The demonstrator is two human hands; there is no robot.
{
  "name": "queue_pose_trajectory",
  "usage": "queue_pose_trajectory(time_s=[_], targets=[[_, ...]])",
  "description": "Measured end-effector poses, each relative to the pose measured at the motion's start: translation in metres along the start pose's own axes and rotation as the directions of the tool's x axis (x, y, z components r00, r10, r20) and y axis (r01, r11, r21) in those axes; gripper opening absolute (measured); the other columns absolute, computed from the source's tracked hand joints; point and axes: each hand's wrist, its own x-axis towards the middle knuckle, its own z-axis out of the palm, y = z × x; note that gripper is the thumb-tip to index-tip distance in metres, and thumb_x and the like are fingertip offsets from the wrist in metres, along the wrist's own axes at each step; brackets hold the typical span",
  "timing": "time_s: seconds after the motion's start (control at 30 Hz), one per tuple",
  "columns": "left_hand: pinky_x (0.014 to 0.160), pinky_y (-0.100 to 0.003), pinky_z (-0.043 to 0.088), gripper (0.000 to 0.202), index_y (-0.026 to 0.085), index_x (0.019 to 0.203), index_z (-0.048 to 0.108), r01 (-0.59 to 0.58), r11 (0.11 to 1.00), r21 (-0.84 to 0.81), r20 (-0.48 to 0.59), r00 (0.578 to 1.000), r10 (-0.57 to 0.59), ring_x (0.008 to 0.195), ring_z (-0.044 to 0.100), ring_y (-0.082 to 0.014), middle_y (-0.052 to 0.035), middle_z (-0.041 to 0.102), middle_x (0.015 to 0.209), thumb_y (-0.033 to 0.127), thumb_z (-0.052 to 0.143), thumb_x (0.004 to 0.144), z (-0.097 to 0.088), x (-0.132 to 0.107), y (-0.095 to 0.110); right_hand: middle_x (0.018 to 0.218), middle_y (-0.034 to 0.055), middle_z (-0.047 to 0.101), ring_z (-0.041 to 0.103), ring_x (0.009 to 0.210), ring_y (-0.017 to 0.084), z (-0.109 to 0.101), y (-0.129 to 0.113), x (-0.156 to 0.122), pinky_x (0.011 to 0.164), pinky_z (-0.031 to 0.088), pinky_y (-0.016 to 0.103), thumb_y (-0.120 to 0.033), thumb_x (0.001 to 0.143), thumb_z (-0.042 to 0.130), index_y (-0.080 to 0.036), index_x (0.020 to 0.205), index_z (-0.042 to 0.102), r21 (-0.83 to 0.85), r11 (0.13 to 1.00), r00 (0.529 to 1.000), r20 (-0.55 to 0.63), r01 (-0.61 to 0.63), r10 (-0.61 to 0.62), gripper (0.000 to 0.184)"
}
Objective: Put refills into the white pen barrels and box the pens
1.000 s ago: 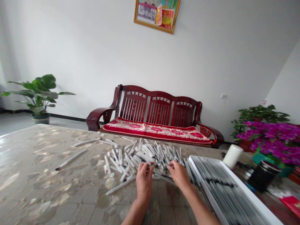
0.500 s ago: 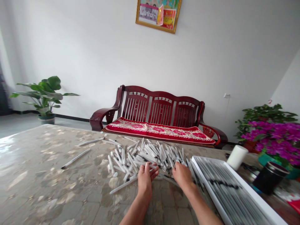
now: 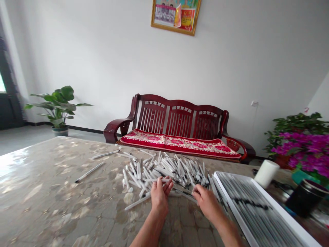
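Observation:
My left hand (image 3: 159, 195) is closed, pinching a slim white pen tube (image 3: 151, 180) that lies crosswise between thumb and fingers. To its right, my right hand (image 3: 205, 198) has its fingers curled together, and I cannot make out what is in them. A thin clear pen piece with a dark tip (image 3: 186, 194) stretches between the two hands, close to the right fingertips. Just beyond both hands spreads a heap of white and clear pen parts (image 3: 167, 166), some with black ends. One white tube (image 3: 137, 201) lies left of my left wrist.
A white tray (image 3: 232, 209) filled with rows of clear pens (image 3: 257, 206) stands to the right. Behind it are a white roll (image 3: 266, 173) and a black cup (image 3: 307, 197). Loose pens (image 3: 89, 172) lie on the left of the patterned table (image 3: 64, 206). A wooden bench (image 3: 180, 113) stands beyond.
The view has turned slightly left. My right hand has drawn back a little toward me, and the tube in my left hand now shows more clearly, pointing left.

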Motion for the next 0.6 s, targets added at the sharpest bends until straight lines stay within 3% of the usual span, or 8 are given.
queue_pose_trajectory(time_s=[0.43, 0.6], targets=[[0.065, -0.029, 0.061, 0.006, 0.02, 0.088, 0.051, 0.015, 1.0, -0.015, 0.011, 1.0, -0.015, 0.07, 0.076, -0.0171, -0.0069, 0.074, 0.083, 0.02, 0.05, 0.094, -0.0001, -0.0032, 0.0015, 0.085, 0.0037, 0.075, 0.069, 0.084, 0.019, -0.0004, -0.001, -0.0018, 0.067, 0.036, 0.023, -0.018, 0.089, 0.051, -0.022, 0.083, 0.063, -0.142, 0.99, 0.999, 0.05, -0.005, 0.012, 0.014], [0.063, -0.029, 0.06, 0.009, 0.02, 0.087, 0.052, -0.041, 0.993, 0.113, 0.046, 0.998, 0.036, 0.068, 0.075, -0.0173, -0.006, 0.074, 0.083, 0.026, 0.059, 0.089, -0.0024, 0.0001, -0.0021, 0.089, 0.0046, 0.074, 0.069, 0.087, 0.02, -0.0012, -0.0007, -0.0023, 0.068, 0.037, 0.024, -0.017, 0.089, 0.053, -0.022, 0.084, 0.063, -0.189, 0.982, 1.0, 0.024, 0.016, -0.012, 0.012]])
